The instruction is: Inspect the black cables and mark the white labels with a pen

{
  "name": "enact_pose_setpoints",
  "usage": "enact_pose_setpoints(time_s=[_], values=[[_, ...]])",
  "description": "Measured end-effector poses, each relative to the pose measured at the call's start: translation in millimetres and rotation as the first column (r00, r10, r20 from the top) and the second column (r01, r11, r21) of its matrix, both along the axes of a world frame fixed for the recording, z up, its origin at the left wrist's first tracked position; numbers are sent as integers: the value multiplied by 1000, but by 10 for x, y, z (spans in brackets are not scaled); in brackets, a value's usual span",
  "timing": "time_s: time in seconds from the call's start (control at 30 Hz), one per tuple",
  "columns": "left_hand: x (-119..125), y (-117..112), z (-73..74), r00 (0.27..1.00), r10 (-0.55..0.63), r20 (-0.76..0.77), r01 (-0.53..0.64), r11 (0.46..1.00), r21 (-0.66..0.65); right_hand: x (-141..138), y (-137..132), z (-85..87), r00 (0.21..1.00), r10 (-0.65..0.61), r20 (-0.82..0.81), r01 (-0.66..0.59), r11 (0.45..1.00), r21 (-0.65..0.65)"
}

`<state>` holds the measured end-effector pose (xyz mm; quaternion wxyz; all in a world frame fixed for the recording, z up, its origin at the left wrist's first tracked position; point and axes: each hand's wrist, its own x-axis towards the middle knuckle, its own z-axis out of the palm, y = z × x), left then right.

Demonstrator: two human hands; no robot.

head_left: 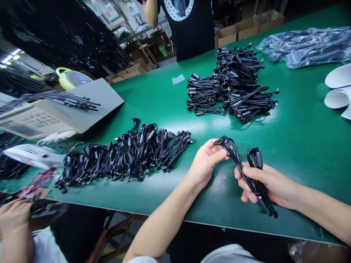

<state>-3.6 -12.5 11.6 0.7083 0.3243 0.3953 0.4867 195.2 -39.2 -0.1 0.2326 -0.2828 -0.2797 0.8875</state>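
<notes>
My left hand (205, 160) pinches the connector end of a folded black cable (233, 149), its metal port facing up. Wrapped around the middle of that bundle is my right hand (263, 182), which also holds a second coiled cable (257, 159) standing up above the thumb. Loose cable ends hang below the right palm. Both hands are over the front part of the green table (309, 146). Left of them lies a long row of bundled black cables (131, 153). Farther back sits a larger heap of the same bundles (233, 84).
Plastic bags of cables (309, 45) lie at the back right, near white rolls (337, 87). A grey test machine (55, 109) and a white fan (33, 155) stand left. One co-worker's hand (15, 215) shows lower left; another person (189, 29) stands across the table.
</notes>
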Motion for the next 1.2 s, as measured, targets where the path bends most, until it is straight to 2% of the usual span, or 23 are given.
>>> enact_pose_setpoints(time_s=[0.17,0.33,0.43,0.67,0.87,1.03,1.1,1.17,1.2], values=[[-10,6,10,999,-8,-39,8,1000,1,-3,9,-7,998,0,61,-3,999,54],[0,18,17,997,-1,-74,2,1000,14,-18,9,-83,963,-97,253,16,953,303],[4,14,20,996,-7,-84,9,1000,23,-33,14,-94,945,-111,306,-16,924,383],[-20,-2,45,991,-52,-123,64,993,96,-31,7,-23,939,-123,320,1,934,357],[-9,-2,12,981,-38,-190,50,997,59,-37,-25,-45,953,-76,292,-11,959,283],[41,-50,-47,951,-160,-264,189,978,88,-73,34,-20,952,-187,244,134,966,220],[61,-70,-60,948,-142,-284,181,977,116,-58,89,23,934,-257,249,211,957,198],[80,-92,-58,950,-129,-285,165,981,106,-18,157,84,889,-393,233,350,914,205],[92,-107,-53,944,-166,-286,196,977,79,7,190,118,851,-476,223,429,874,227]])
